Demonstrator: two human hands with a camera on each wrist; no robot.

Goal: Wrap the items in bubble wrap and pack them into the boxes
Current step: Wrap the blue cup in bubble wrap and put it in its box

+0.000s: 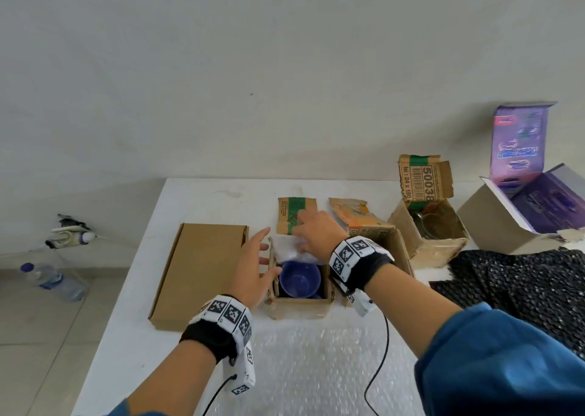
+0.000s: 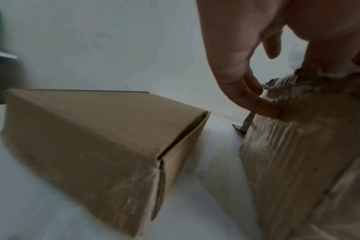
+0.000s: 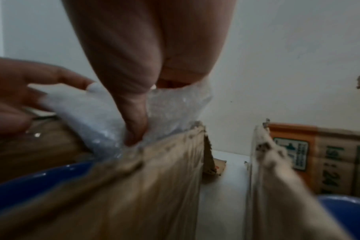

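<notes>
1. White and plain, the table (image 1: 152,336) stands against a bare pale wall, with a grey tiled floor to its left where a clear plastic water bottle (image 1: 52,281) lies.
2. At the middle of the table sits a small open brown cardboard box (image 1: 299,306) holding a blue plastic bowl (image 1: 299,278).
3. The right hand (image 1: 316,230) reaches over the far side of that box, its fingers (image 3: 134,116) curled into and gripping a wad of clear bubble wrap (image 3: 97,116) that lies in the box just behind the bowl.
4. The left hand (image 1: 253,270) is beside the box's left wall, fingers (image 2: 255,100) spread and relaxed, fingertips touching the torn cardboard edge.
5. A closed flat brown cardboard box (image 1: 199,273) lies just left of it.
6. A sheet of bubble wrap (image 1: 316,368) is spread on the near table.
7. To the right stand another open brown box (image 1: 376,235), a box holding a glass item (image 1: 430,225), and an open purple-printed carton (image 1: 519,213), with dark patterned cloth (image 1: 512,285) nearby.
</notes>
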